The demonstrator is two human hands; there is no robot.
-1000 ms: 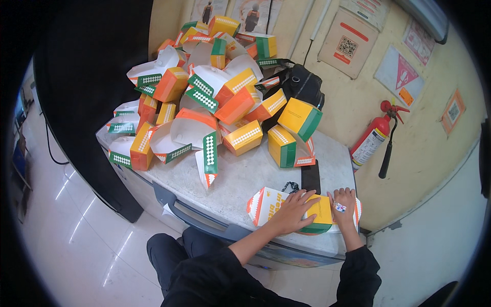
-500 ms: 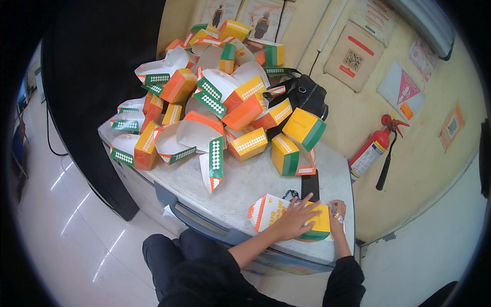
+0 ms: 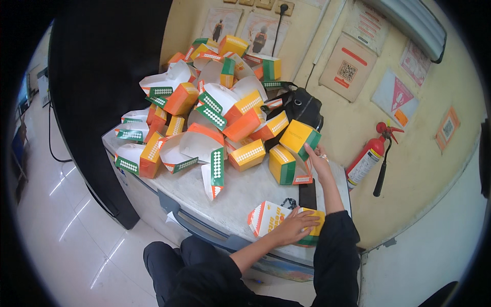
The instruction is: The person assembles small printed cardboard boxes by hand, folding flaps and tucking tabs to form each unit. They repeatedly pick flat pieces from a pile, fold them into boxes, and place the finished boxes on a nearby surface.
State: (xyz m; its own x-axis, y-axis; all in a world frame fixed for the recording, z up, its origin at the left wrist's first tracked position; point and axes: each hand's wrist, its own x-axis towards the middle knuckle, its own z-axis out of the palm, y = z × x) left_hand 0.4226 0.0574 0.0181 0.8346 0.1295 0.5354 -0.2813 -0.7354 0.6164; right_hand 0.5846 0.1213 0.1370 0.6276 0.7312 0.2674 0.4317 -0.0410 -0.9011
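The right hand (image 3: 320,161) has left the side of the front carton, where it lay half a second ago, and is now farther up the white chest top (image 3: 240,197), at the right edge of the upper yellow-and-green carton (image 3: 297,135). Its fingertips meet that carton's green side; whether they grip it, I cannot tell. That box leans on the lower yellow-and-green carton (image 3: 280,162), as before. The left hand (image 3: 292,228) remains on the front carton (image 3: 316,229), near the chest's front edge, but its fingers, widely spread earlier, now lie closer together, extended flat over the yellow panel without closing around it. The right forearm now passes beside the dark phone (image 3: 307,195), overlapping the view near it. The heap of cartons (image 3: 184,98) keeps its arrangement, and a black plug (image 3: 284,8) has come into view on the wall.
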